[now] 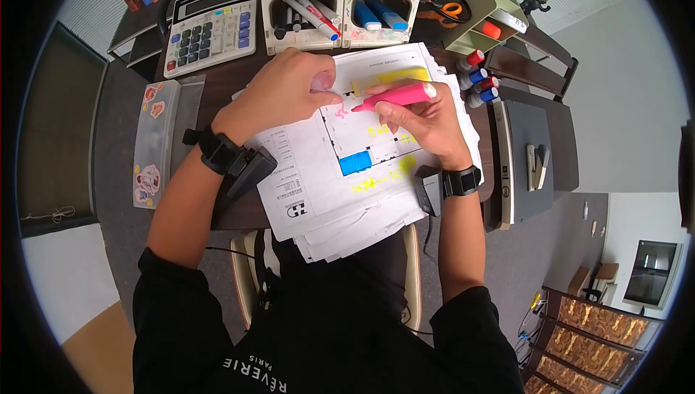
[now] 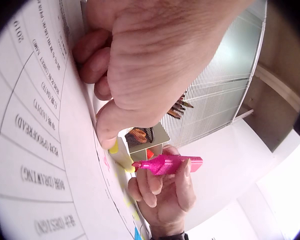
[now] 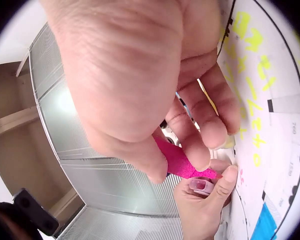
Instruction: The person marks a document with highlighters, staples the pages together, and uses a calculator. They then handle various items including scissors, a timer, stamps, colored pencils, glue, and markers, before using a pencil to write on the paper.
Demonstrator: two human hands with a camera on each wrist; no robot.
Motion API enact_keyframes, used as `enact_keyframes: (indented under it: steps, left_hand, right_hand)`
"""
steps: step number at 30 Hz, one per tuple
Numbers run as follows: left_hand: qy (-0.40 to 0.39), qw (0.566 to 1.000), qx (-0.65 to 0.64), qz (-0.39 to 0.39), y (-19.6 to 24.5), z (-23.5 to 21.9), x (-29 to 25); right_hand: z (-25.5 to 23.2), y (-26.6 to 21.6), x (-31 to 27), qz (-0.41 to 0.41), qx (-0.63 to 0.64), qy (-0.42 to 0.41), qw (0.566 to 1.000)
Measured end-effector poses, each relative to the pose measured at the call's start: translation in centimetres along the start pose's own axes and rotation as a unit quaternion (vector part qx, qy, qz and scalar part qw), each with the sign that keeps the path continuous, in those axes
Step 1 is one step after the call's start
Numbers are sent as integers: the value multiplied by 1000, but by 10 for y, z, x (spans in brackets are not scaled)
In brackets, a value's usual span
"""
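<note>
My right hand (image 1: 434, 125) pinches an uncapped pink highlighter (image 1: 402, 95) between thumb and fingers. Its tip points left, close over the top sheet of a paper stack (image 1: 297, 159). Beside the tip is a short pink squiggle (image 1: 342, 111). My left hand (image 1: 269, 96) rests on the sheet's upper left part, thumb toward the squiggle. Within its curled fingers sits the pink cap (image 3: 201, 186), hollow end showing in the right wrist view. The printed plan also carries a blue filled block (image 1: 355, 163) and yellow handwriting (image 1: 382, 177).
Behind the papers stand a calculator (image 1: 211, 28) and a white pen organizer (image 1: 304, 45). A clear sticker-covered case (image 1: 154, 144) lies at left. To the right are several capped bottles (image 1: 478, 78) and a dark device (image 1: 532, 166) with a stapler (image 1: 536, 167) on top.
</note>
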State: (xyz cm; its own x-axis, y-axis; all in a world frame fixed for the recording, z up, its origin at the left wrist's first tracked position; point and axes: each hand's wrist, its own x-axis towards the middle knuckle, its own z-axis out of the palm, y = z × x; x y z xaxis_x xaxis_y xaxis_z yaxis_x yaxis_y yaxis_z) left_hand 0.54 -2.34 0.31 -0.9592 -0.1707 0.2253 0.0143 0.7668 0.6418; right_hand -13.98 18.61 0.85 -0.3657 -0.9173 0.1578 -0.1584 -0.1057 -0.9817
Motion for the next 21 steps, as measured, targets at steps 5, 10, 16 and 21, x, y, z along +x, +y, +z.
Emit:
enact_keyframes:
  steps: [5, 10, 16, 21]
  left_hand:
    - [-3, 1000, 2, -2, 0, 0, 0]
    - [-1, 1000, 3, -1, 0, 0, 0]
    - [5, 1000, 1, 8, 0, 0, 0]
    - [-4, 1000, 0, -2, 0, -1, 1]
  right_hand:
    - [0, -3, 1, 46, 0, -4, 999]
    - [5, 0, 0, 3, -47, -28, 999]
    - [7, 1, 1, -10, -65, -28, 997]
    - [6, 2, 1, 3, -80, -27, 996]
